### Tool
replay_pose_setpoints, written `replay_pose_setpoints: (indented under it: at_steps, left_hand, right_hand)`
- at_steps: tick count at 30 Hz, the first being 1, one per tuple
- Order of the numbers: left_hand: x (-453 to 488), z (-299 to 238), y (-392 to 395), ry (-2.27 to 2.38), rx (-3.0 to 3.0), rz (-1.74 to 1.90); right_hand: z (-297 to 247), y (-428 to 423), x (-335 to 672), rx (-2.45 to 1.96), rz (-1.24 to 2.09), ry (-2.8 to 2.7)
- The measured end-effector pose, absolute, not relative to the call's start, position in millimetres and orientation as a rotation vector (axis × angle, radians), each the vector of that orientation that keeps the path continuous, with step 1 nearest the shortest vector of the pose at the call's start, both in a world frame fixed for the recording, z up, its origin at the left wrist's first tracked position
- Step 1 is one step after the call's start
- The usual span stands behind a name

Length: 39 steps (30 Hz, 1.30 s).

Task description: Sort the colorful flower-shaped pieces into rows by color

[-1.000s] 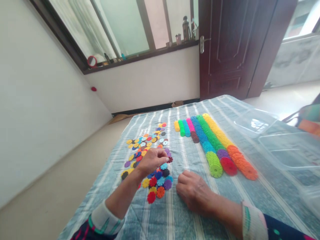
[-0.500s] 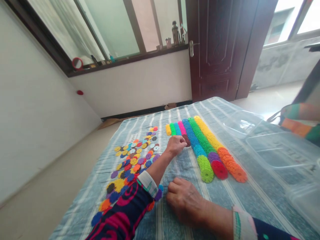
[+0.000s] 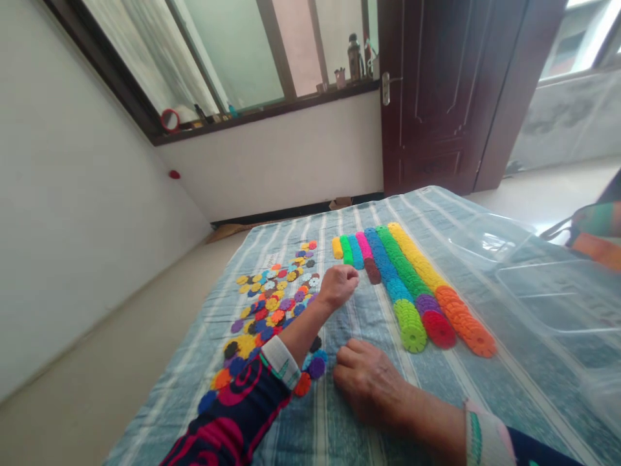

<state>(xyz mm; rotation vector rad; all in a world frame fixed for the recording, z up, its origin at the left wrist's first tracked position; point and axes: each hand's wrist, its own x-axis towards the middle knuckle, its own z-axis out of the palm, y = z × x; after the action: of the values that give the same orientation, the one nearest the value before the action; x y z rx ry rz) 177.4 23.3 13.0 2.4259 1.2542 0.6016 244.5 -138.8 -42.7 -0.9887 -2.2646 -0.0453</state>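
Note:
My left hand [image 3: 339, 285] is closed, just left of a short row of overlapping brown flower-shaped plastic discs [image 3: 372, 271]; no disc shows at its fingertips. My right hand [image 3: 369, 380] rests on the striped cloth [image 3: 349, 414] with its fingers curled under, hiding whatever they may hold. Rows of overlapping discs lie right of my left hand: blue [image 3: 381, 255], green [image 3: 402, 268], yellow [image 3: 414, 259], light green [image 3: 411, 327], red [image 3: 439, 329] and orange [image 3: 466, 320]. Loose mixed discs [image 3: 272, 304] are scattered to the left, partly under my left forearm.
Clear plastic containers [image 3: 557, 298] stand along the right side of the cloth-covered surface. A colourful striped item [image 3: 596, 236] lies beyond them. Behind are a dark wooden door [image 3: 436, 97] and a window ledge [image 3: 272, 107] with a flask [image 3: 355, 58] and a red mirror [image 3: 169, 120].
My left hand has drawn back leftward from the brown discs, which now show fully. My right hand keeps its place on the cloth. The whole view has shifted slightly.

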Motion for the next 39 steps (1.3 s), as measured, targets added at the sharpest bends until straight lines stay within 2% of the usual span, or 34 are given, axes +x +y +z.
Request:
replay_pose_setpoints:
  at_steps: [7, 14, 18, 25, 39]
  left_hand:
    - [73.6, 25.6, -10.6, 1.446, 2.578, 0.521]
    - [-12.9, 45.6, -31.0, 1.758, 2.537, 0.273]
    - [-22.9, 25.1, -61.7, 1.635, 2.632, 0.232]
    - [-27.8, -17.8, -115.8, 1.469, 2.946, 0.467]
    - [-26.4, -39.8, -141.1, 1.263, 2.953, 0.711]
  right_hand:
    - [-41.7, -145.2, 248.4, -0.929, -0.002, -2.193]
    - [-40.4, -149.3, 249.7, -0.924, 0.038, -2.161]
    - [-41.5, -150.5, 249.8, -0.936, 0.042, -2.156]
    - [-41.7, -153.2, 251.5, -0.929, 0.044, -2.165]
    - [-41.7, -154.0, 253.0, -0.914, 0.041, -2.187]
